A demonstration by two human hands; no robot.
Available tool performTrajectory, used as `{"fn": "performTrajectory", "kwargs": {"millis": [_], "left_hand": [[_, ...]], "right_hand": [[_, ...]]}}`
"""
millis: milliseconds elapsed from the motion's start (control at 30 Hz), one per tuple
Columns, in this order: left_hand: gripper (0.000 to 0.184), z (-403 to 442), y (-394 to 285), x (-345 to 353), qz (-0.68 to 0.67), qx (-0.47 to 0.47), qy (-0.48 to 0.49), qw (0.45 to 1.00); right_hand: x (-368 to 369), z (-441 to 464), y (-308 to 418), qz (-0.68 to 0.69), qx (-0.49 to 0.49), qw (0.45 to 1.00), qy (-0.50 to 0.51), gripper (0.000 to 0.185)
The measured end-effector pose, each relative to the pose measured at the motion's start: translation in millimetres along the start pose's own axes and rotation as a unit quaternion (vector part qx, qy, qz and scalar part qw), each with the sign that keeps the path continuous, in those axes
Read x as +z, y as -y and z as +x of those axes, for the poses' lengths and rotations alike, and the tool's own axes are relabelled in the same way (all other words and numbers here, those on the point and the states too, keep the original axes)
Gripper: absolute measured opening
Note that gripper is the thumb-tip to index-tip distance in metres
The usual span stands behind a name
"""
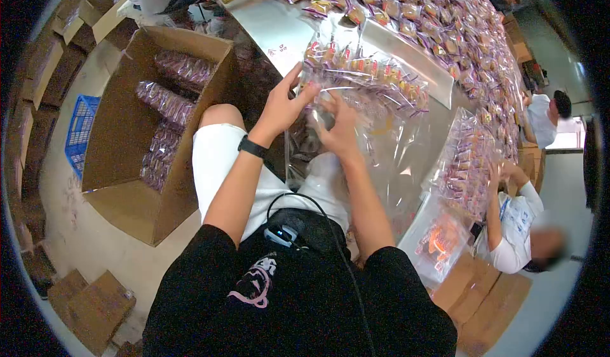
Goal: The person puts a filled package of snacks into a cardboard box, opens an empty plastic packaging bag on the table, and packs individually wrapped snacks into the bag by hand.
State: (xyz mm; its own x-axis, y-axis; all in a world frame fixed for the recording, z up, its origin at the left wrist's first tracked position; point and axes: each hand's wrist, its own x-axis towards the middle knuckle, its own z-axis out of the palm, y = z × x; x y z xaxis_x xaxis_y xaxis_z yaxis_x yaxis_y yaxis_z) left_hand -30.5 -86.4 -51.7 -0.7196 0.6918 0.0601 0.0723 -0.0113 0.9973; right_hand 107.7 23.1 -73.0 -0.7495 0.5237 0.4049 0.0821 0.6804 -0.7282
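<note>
In front of me lies a large clear plastic bag (pixel 387 157), with rows of small wrapped snacks (pixel 365 68) at its far end. The snack wrappers are clear with purple edges. My left hand (pixel 286 106) grips the bag's left edge, thumb and fingers around the film beside the snacks. My right hand (pixel 340 125) is closed on the film just right of it, its fingertips partly hidden by shiny plastic. The loose part of the bag hangs toward my lap.
A cardboard box (pixel 105 128) holding several packed bags stands at my left. Loose wrapped snacks (pixel 438 26) cover the far table. On the right, a co-worker (pixel 515 223) handles another filled bag (pixel 467 160) near a stack of printed bags (pixel 438 239). A blue crate (pixel 81 131) sits on the floor.
</note>
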Motion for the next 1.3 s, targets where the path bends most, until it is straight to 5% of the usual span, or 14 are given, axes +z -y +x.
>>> {"fn": "performTrajectory", "kwargs": {"millis": [200, 233, 267, 300, 433, 600, 700, 800, 1133, 1233, 1267, 1300], "left_hand": [[0.056, 11.0, -1.1, -3.6, 0.017, -0.035, -0.002, 0.999], [0.051, 18.4, 1.2, -6.0, 0.003, -0.066, -0.002, 0.998], [0.039, 31.0, 8.8, -5.7, 0.006, 0.037, -0.08, 0.996], [0.034, 48.6, 13.5, -17.0, 0.034, -0.022, -0.076, 0.996], [0.044, 64.5, -17.7, -19.0, -0.005, -0.106, 0.013, 0.994], [0.057, 53.9, 11.6, -12.1, -0.026, -0.025, 0.036, 0.999], [0.06, 48.5, 12.6, -11.9, -0.039, -0.05, 0.029, 0.998], [0.062, 40.4, -20.0, -13.5, -0.017, -0.154, 0.026, 0.988], [0.064, 44.5, -6.0, -16.5, 0.051, -0.102, 0.063, 0.991], [0.059, 33.9, -22.3, -14.3, -0.069, -0.15, 0.024, 0.986], [0.054, 33.1, -23.0, -16.6, -0.066, -0.162, 0.025, 0.984], [0.053, 30.1, -17.5, -18.4, -0.067, -0.15, 0.008, 0.986]], "right_hand": [[3.2, 6.6, -2.0, -0.165, -0.098, 0.981, 0.004, 0.065], [3.8, 5.6, -2.8, -0.152, -0.089, 0.984, 0.009, 0.064], [2.7, 5.2, -2.2, -0.138, -0.079, 0.987, 0.015, 0.064], [1.2, 6.1, 0.2, -0.122, -0.071, 0.99, 0.02, 0.064], [-16.2, 20.4, 29.7, -0.051, 0.078, 0.991, 0.097, 0.078], [8.2, 32.4, 2.1, -0.026, -0.098, 0.994, 0.029, 0.085], [14.2, 32.1, 1.3, -0.082, -0.024, 0.994, 0.061, 0.087], [8.9, 35.0, 1.3, 0.027, -0.011, 0.997, 0.066, 0.091], [4.9, 39.4, 5.5, -0.05, 0.063, 0.989, 0.122, 0.097], [13.9, 31.5, -2.2, 0.23, 0.049, 0.971, 0.033, 0.084], [16.5, 31.0, -5.5, 0.184, 0.016, 0.982, -0.028, 0.074], [15.2, 28.2, -9.3, 0.217, 0.091, 0.972, 0.012, 0.075]]}}
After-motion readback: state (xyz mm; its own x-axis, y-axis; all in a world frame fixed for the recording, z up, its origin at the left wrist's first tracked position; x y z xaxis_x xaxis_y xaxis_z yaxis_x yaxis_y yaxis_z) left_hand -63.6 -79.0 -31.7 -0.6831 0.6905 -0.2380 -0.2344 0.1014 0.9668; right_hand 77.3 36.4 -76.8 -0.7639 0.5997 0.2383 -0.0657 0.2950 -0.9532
